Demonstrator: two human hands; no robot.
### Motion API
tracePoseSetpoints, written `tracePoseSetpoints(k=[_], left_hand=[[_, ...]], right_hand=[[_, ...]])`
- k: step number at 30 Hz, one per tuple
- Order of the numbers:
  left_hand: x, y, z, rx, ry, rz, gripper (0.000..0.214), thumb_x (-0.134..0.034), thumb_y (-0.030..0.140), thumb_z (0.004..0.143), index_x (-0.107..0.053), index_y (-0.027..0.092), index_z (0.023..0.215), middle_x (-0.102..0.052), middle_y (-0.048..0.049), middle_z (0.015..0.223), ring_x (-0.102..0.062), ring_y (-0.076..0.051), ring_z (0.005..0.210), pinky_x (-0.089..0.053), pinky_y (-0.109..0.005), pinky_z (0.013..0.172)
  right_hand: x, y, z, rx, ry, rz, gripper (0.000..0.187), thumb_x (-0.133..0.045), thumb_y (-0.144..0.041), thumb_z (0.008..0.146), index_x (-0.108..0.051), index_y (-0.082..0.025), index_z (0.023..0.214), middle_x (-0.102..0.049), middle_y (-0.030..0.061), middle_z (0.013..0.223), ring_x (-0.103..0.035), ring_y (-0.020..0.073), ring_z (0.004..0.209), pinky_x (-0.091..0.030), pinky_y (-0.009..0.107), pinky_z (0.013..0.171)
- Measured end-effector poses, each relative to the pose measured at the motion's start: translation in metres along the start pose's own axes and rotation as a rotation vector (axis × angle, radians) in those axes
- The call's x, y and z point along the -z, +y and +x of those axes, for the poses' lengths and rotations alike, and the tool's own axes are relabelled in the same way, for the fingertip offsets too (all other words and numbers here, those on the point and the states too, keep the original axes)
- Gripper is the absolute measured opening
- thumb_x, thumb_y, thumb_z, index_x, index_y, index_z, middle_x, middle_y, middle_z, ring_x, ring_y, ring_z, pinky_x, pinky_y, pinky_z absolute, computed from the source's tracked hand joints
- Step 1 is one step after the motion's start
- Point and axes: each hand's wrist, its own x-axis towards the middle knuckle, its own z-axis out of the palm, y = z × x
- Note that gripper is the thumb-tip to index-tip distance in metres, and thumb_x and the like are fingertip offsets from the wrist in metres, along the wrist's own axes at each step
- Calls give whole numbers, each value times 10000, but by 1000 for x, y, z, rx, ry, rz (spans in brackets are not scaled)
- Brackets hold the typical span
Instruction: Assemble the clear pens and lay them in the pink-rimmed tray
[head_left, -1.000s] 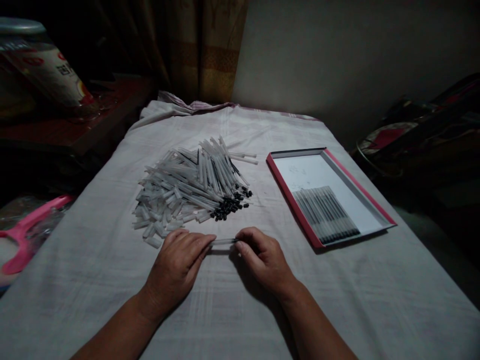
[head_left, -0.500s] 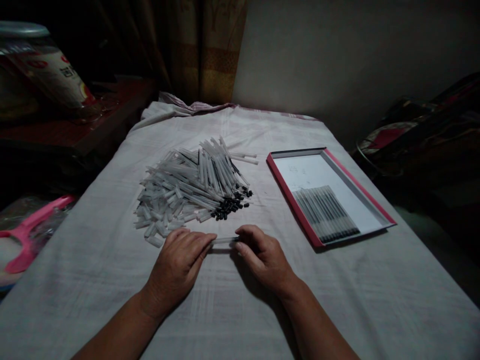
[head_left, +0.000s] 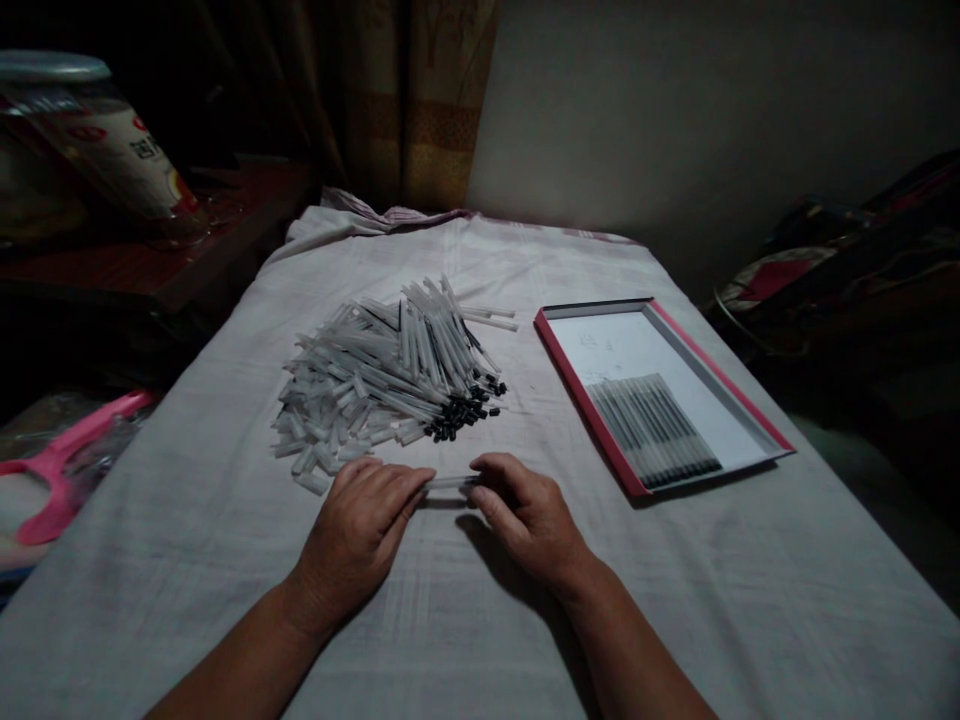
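A slim translucent pen spans the gap between my two hands, low over the cloth. My left hand is closed on its left end, with the fingers hiding that end. Thumb and fingers of my right hand pinch the other end, where a dark part shows. Just beyond my hands lies a heap of loose pen parts: clear barrels, frosted caps and small black plugs. To the right, a shallow red-edged box lid holds a row of pens with black ends.
A pale checked cloth covers the table. On the left, a dark red cabinet carries a lidded plastic jar. A pink plastic handle stands beside the table's left edge. Behind are a curtain and a wall.
Both hands keep their grip on the pen and have hardly moved. Less of the dark part shows beside my right fingers. The whole view has shifted very slightly.
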Motion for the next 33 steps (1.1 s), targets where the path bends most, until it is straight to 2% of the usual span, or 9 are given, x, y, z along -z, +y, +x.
tracePoseSetpoints(k=[2,4,11,16,22,28,33], left_hand=[[0,0,0,2,2,-3,217,-500,160,972,-590,192,1166,-736,-46,984,-674,-188,893,-432,-381,891],[0,0,0,5,3,-7,217,-500,159,969,-594,195,1162,-737,-44,982,-674,-188,888,-436,-377,885],[1,1,1,11,-10,-32,209,-503,163,972,-609,194,1150,-739,-43,978,-668,-181,886,-432,-368,877],[0,0,-1,10,-26,-29,229,-488,190,985,-615,219,1173,-748,-36,1015,-681,-180,893,-417,-381,886],[-1,-1,-3,40,-26,-43,245,-505,191,972,-630,230,1179,-750,-35,1014,-686,-176,896,-437,-376,880],[-1,-2,-2,14,-7,-62,231,-497,224,990,-632,218,1177,-753,-41,1005,-693,-175,888,-449,-362,846],[-1,-3,-2,8,-1,-74,244,-521,213,972,-638,228,1185,-752,-46,1010,-696,-177,888,-477,-359,833]], right_hand=[[0,0,0,7,2,4,153,-561,-211,891,-649,-199,1017,-728,41,852,-673,161,743,-511,254,689],[0,0,0,22,-3,-5,133,-536,-202,904,-658,-196,958,-727,42,843,-672,160,747,-508,252,696],[0,-1,3,54,-6,-86,223,-485,-238,944,-653,-186,805,-674,27,710,-622,138,647,-461,233,624],[0,-3,3,44,-17,-114,322,-452,-262,954,-579,-197,665,-578,-6,587,-536,119,544,-401,230,550],[1,-3,2,-5,-40,-41,159,-498,-252,928,-628,-202,850,-666,11,731,-611,137,657,-451,234,626],[-1,-3,2,20,-21,-74,283,-465,-268,945,-601,-196,707,-596,-5,624,-566,122,581,-420,225,582],[-1,-2,2,15,-22,-60,332,-458,-278,948,-599,-191,660,-586,-10,587,-553,114,550,-412,220,551]])
